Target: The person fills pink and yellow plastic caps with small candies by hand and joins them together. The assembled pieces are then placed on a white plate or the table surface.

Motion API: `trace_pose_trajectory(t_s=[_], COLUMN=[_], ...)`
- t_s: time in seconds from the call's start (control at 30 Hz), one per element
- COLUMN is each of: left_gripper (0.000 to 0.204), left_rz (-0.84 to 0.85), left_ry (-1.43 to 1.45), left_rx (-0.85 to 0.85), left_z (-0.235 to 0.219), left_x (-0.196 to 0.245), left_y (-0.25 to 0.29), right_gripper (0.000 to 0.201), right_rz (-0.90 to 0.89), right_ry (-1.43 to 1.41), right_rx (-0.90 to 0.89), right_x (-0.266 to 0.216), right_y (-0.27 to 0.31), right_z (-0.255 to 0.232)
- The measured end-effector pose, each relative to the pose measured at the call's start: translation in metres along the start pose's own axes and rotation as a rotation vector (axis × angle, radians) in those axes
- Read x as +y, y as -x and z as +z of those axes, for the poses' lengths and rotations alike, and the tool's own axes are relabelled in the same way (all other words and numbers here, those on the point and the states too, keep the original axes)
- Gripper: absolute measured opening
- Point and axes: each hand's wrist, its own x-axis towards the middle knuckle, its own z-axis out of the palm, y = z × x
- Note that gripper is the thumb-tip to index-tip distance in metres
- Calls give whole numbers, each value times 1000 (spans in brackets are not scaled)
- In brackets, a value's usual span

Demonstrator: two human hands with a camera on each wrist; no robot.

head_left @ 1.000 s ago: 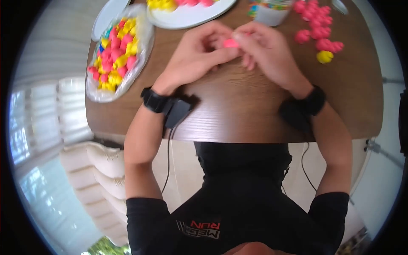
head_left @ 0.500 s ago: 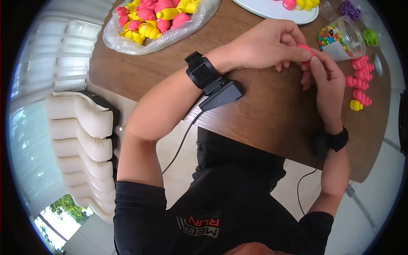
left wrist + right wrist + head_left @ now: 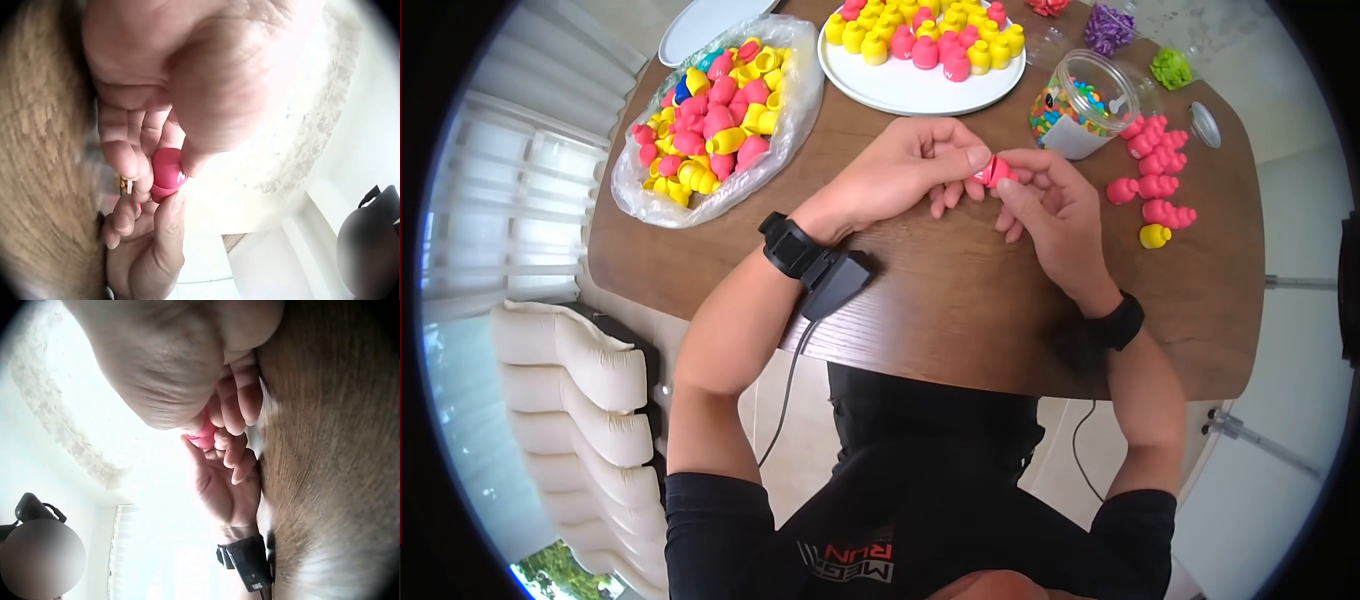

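Observation:
Both hands meet over the near middle of the table on a small pink capsule (image 3: 997, 173). My left hand (image 3: 890, 170) pinches one end between thumb and fingers, while my right hand (image 3: 1055, 220) pinches the other. A line across the capsule marks two parts in the head view. The left wrist view shows a white letter on the rounded pink part (image 3: 167, 167). Much of the same pink piece (image 3: 203, 440) is hidden by fingers in the right wrist view.
A clear plastic bag (image 3: 632, 195) of loose pink and yellow pieces lies left. A white plate (image 3: 910, 98) bears many capsules. An open jar (image 3: 1080, 140) of colourful bits stands right, near a line of pink capsules (image 3: 1157, 160), a yellow one (image 3: 1155, 236) and a silver lid (image 3: 1205, 125).
The head view swung right, then partly back. Both hands have kept hold of the pink capsule, whose dividing line shows more plainly now.

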Motion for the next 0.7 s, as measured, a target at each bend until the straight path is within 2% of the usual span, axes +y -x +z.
trace_pose_trajectory(t_s=[0.2,0.5,0.7], left_gripper=[28,22,23], left_rz=[26,-24,58], left_ry=[11,-43,-57], left_rx=[-8,19,-14], left_z=[0,2,-5], left_x=[-2,-1,-9], left_y=[-1,1,-1], right_gripper=[27,21,20], right_rz=[-20,12,51], right_ry=[4,83,99], right_rx=[-1,49,54], right_x=[-1,2,11], right_y=[2,3,-1], right_z=[0,0,-3])
